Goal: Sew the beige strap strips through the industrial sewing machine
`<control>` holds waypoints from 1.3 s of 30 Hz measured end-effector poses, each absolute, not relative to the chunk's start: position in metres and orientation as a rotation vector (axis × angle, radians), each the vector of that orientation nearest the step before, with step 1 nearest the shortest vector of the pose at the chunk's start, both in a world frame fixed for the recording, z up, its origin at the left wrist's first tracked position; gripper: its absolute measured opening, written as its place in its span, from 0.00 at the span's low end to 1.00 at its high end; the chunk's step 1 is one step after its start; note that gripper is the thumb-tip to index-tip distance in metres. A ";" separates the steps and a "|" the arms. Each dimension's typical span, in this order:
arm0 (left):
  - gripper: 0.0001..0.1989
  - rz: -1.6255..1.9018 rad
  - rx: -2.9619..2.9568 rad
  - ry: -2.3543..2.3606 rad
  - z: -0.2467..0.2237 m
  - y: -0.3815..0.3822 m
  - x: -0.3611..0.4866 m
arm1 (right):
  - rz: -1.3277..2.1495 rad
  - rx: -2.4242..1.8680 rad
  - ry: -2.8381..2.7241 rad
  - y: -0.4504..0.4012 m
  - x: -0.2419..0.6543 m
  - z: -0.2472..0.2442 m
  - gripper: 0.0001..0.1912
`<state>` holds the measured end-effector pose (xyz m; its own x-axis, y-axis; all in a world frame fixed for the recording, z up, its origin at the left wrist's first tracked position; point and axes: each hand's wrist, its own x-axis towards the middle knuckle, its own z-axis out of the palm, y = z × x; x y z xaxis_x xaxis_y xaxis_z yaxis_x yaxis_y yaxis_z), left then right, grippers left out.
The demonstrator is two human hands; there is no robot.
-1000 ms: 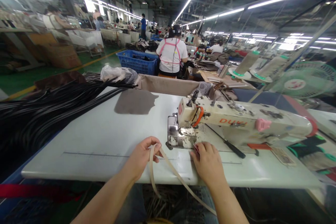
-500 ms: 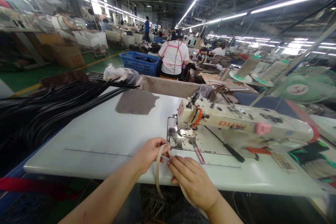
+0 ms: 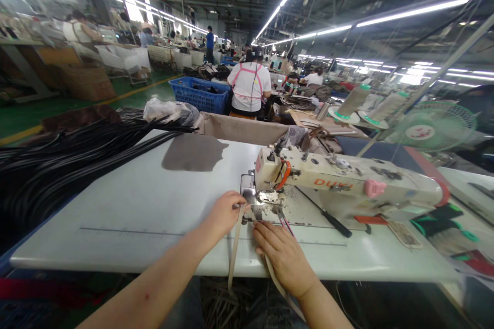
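My left hand (image 3: 227, 212) pinches a narrow beige strap (image 3: 234, 249) close to the needle area of the sewing machine (image 3: 309, 175). One end of the strap hangs down over the table's front edge. My right hand (image 3: 278, 248) lies to the right and slightly nearer me, its fingers closed over another stretch of the strap, which runs down beneath the palm toward my lap. Pink-handled snips (image 3: 286, 224) lie just beyond the right hand, partly covered by it. A black-handled screwdriver-like tool (image 3: 335, 222) rests on the machine bed.
A dark grey-brown leather-like piece (image 3: 195, 152) lies on the white table (image 3: 127, 205). Long black strips (image 3: 77, 159) are heaped at the left. Thread cones (image 3: 352, 102) and a green fan (image 3: 428, 128) stand right. A co-worker (image 3: 250, 85) sits ahead beside a blue basket (image 3: 200, 93).
Both hands have moved forward, the left right up to the needle area with the strap. The strap's loop has straightened into a hanging end. The camera view has shifted slightly.
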<state>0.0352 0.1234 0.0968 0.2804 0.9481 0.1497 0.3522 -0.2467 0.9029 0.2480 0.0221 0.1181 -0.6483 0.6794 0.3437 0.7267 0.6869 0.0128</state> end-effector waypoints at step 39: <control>0.11 0.614 2.547 1.264 0.091 0.163 0.059 | -0.102 -1.464 -2.377 0.049 0.240 0.096 0.19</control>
